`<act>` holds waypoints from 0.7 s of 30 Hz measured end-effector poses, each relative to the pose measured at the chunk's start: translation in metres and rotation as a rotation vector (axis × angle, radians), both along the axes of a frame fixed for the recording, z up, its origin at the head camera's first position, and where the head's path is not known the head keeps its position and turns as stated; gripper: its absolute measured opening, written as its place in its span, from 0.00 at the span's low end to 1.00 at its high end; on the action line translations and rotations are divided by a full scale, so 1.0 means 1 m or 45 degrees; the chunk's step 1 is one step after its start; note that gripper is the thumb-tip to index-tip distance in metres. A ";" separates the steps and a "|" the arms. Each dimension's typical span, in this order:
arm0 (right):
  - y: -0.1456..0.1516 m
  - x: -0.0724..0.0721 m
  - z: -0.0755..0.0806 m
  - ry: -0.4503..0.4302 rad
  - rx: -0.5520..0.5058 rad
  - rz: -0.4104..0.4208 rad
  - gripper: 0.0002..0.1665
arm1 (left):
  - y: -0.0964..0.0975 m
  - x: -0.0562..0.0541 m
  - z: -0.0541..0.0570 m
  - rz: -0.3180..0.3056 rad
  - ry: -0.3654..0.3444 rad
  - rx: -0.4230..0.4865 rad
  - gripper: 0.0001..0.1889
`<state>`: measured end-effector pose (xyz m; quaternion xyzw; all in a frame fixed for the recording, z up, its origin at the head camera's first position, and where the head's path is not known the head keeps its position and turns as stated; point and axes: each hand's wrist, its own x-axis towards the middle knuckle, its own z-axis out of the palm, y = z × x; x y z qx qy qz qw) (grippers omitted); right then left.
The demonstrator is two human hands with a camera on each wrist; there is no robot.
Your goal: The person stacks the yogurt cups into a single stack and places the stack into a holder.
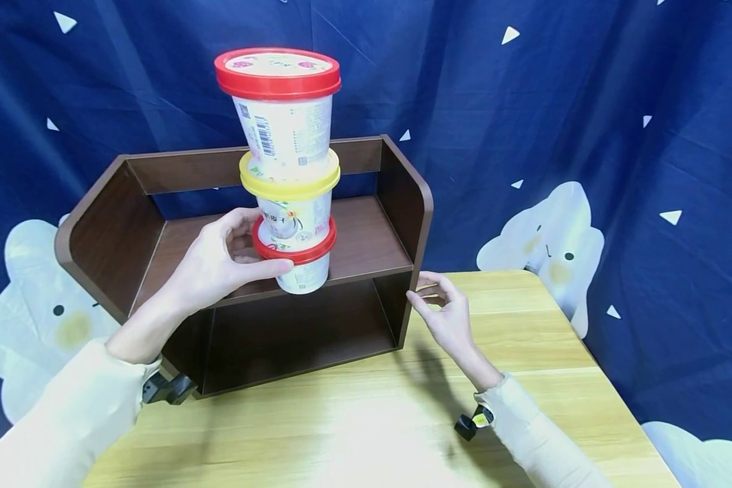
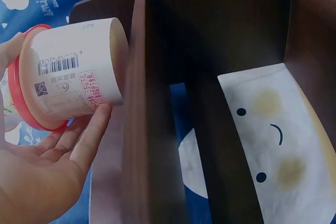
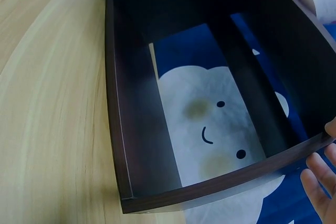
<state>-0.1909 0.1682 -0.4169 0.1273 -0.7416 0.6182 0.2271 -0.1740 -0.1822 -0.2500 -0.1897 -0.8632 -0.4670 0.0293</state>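
My left hand (image 1: 210, 261) grips the lowest of three stacked paper tubs, its thumb in front and the other fingers round behind. This bottom tub (image 1: 305, 276) has a red lid, and its base hangs close to the front edge of the upper board. On it stands a yellow-lidded tub (image 1: 295, 213), topped by a larger red-lidded tub (image 1: 287, 129). With thumb and fingertips, my right hand (image 1: 448, 315) holds the front edge of the right side panel (image 1: 402, 196) of a dark brown two-tier desk shelf (image 1: 317, 325). Its fingers lie along the panel's outer face.
The shelf stands on a light wooden table (image 1: 524, 339), whose right edge slopes away toward the back. A blue curtain (image 1: 463, 102) with white clouds and triangles hangs behind. The shelf's left side panel (image 1: 110, 230) rises beside my left forearm.
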 end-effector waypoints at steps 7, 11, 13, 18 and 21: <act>-0.001 0.000 0.000 0.000 -0.005 -0.006 0.21 | -0.003 -0.010 -0.004 0.068 -0.031 -0.016 0.39; -0.001 0.000 -0.001 0.004 -0.003 -0.004 0.21 | -0.004 -0.015 -0.007 0.084 -0.031 -0.016 0.40; -0.001 0.000 -0.001 0.007 -0.002 -0.003 0.20 | -0.005 -0.016 -0.008 0.089 -0.028 -0.015 0.40; 0.000 -0.001 -0.003 0.013 -0.003 -0.007 0.20 | -0.005 -0.020 -0.011 0.105 -0.021 -0.016 0.42; 0.000 -0.002 -0.004 0.017 -0.003 -0.017 0.20 | -0.005 -0.023 -0.013 0.114 -0.016 -0.013 0.42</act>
